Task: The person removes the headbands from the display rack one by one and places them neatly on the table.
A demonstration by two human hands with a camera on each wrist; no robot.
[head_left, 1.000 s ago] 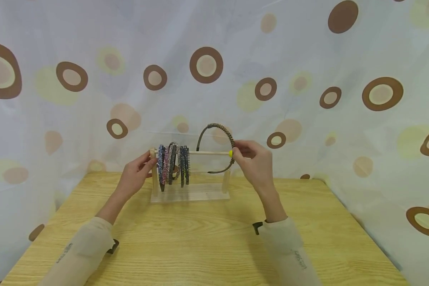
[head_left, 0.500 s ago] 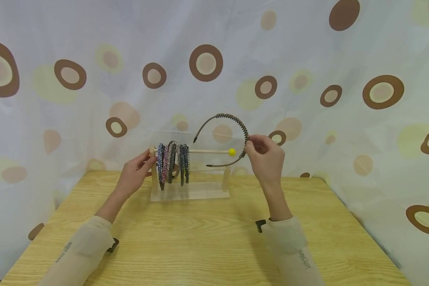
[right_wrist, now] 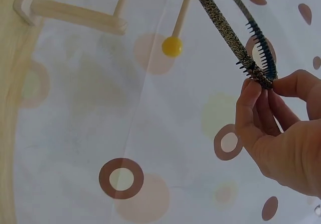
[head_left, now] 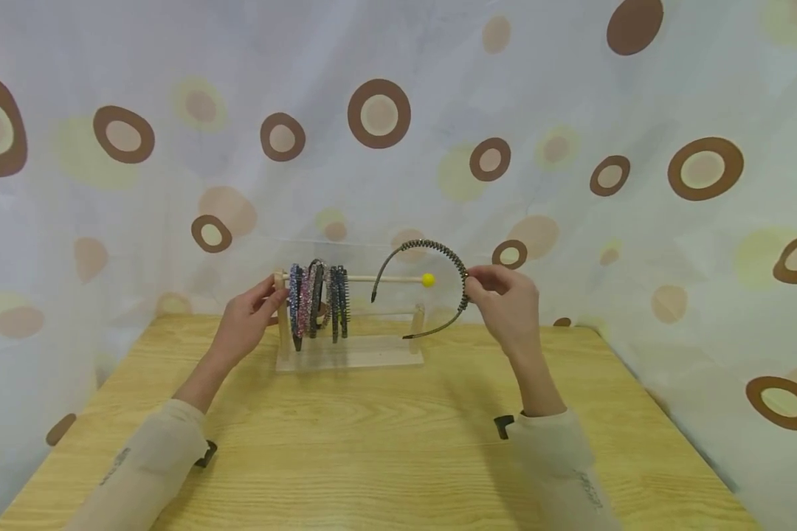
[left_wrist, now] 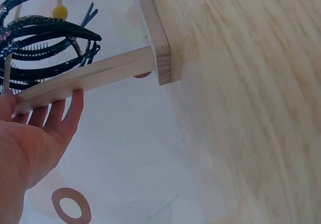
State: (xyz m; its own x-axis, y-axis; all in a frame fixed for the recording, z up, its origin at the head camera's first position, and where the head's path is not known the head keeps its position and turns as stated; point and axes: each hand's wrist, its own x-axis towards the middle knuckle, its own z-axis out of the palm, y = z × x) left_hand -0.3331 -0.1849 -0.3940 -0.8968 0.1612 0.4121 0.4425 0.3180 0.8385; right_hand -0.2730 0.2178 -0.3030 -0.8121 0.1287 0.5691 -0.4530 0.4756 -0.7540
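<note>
My right hand (head_left: 507, 306) pinches a dark, toothed headband (head_left: 432, 244) at the middle of its curve, its open ends pointing left. In the right wrist view, glittery patterning shows on this headband (right_wrist: 220, 25), which hangs apart from the rod's yellow ball tip (right_wrist: 172, 46). At the other side, my left hand (head_left: 246, 324) holds the left post of a wooden stand (head_left: 352, 358). Its fingers (left_wrist: 73, 114) wrap the post (left_wrist: 100, 75) in the left wrist view. Several glittery headbands (head_left: 319, 302) in blue, pink and dark tones hang on the rod near that post.
The stand stands toward the back of a wood-grain table (head_left: 345, 442). A second, lower rod runs to a short right post (head_left: 417, 328). Behind the table hangs a pale curtain (head_left: 398, 192) with brown rings.
My right hand has carried the headband rightward off the yellow tip, first up, then lower. My left hand stays at the left post. The hanging headbands keep their places.
</note>
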